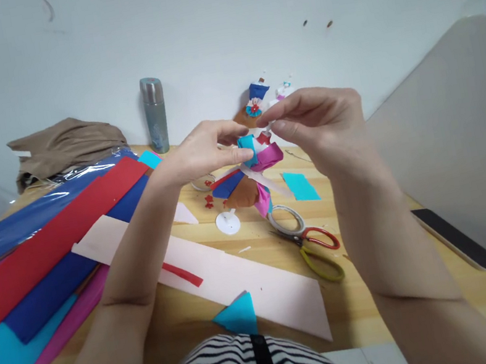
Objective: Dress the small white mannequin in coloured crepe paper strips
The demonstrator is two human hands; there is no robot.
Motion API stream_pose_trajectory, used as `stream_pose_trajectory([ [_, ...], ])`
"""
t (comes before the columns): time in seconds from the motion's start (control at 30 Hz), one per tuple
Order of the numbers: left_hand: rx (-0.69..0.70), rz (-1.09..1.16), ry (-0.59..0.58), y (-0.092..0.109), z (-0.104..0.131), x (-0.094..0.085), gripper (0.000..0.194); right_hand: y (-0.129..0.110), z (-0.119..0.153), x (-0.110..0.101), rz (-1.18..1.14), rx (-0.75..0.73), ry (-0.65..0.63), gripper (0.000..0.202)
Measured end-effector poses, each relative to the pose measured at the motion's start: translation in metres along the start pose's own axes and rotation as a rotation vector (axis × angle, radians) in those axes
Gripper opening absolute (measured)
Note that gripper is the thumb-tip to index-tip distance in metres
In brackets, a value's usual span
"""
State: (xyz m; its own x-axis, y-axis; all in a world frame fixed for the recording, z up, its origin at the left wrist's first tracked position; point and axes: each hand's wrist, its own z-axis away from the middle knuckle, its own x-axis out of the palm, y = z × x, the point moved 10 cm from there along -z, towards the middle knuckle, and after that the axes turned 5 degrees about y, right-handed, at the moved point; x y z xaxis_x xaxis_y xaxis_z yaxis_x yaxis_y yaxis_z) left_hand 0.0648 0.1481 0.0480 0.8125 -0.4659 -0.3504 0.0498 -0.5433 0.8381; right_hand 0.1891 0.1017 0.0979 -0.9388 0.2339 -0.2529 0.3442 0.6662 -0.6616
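My left hand [206, 149] is closed on a small white craft piece wrapped with turquoise [246, 143] and magenta [269, 157] crepe paper; a red bit shows near its top. Thumb and forefinger of my right hand [319, 121] pinch at the upper end of this piece, where something tiny and pale shows; I cannot make out what it is. Below the hands lie a brown paper shape [244, 195], a blue strip [228, 186] and a white disc [228, 223]. Scissors [309, 239] with red and yellow handles rest beside a roll of tape [286, 218].
Paper strips cover the left side, among them a red strip [56, 240] and a pale pink sheet [249, 272]. A thermos [156, 116] and brown cloth [72, 146] stand by the wall. A blue decorated piece [258, 91] is behind my hands. A phone [457, 238] lies at right.
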Motion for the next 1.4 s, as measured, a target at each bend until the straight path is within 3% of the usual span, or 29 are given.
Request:
stream_pose_trajectory([
  [0.17,0.079,0.143,0.112,0.009,-0.005,0.005,0.023,-0.006,0.006,0.0,0.027,-0.086,0.017,0.014],
  [0.3,0.056,0.168,0.168,0.008,-0.004,0.007,0.017,-0.006,0.012,0.002,0.106,-0.108,-0.012,0.013],
  [0.47,0.039,0.146,0.193,0.005,-0.003,0.009,0.011,-0.015,0.017,0.002,0.191,-0.24,-0.015,0.016],
  [0.6,0.054,0.09,0.275,0.003,-0.003,0.0,0.014,-0.023,0.046,-0.02,0.201,-0.291,0.211,0.01],
  [0.67,0.053,0.086,0.292,0.001,-0.004,-0.005,0.018,-0.016,0.074,-0.029,0.259,-0.279,0.312,0.01],
  [0.73,0.037,0.092,0.299,-0.003,-0.006,-0.009,0.019,-0.001,0.102,-0.019,0.393,-0.303,0.258,0.008],
  [0.8,0.017,0.09,0.318,-0.008,-0.007,-0.014,0.018,0.031,0.123,-0.003,0.523,-0.227,0.141,0.013],
  [0.9,-0.003,0.08,0.332,-0.01,-0.007,-0.016,0.016,0.077,0.139,0.008,0.618,-0.104,0.076,0.023],
  [1.0,-0.022,0.062,0.324,-0.011,-0.006,-0.012,0.015,0.1,0.14,0.01,0.653,-0.064,0.121,0.02],
  [1.13,0.017,0.091,0.309,-0.011,-0.006,-0.009,0.025,0.111,0.134,0.006,0.561,-0.015,0.199,0.007],
  [1.27,0.009,0.054,0.297,-0.016,-0.007,-0.008,0.029,0.113,0.136,0.001,0.433,0.032,0.236,0.008],
  [1.33,-0.004,0.042,0.283,-0.017,-0.008,-0.006,0.028,0.118,0.14,-0.004,0.296,0.143,0.274,0.013],
  [1.4,-0.004,0.045,0.264,-0.015,-0.008,-0.003,0.029,0.132,0.149,-0.006,0.053,0.365,0.324,0.021],
])
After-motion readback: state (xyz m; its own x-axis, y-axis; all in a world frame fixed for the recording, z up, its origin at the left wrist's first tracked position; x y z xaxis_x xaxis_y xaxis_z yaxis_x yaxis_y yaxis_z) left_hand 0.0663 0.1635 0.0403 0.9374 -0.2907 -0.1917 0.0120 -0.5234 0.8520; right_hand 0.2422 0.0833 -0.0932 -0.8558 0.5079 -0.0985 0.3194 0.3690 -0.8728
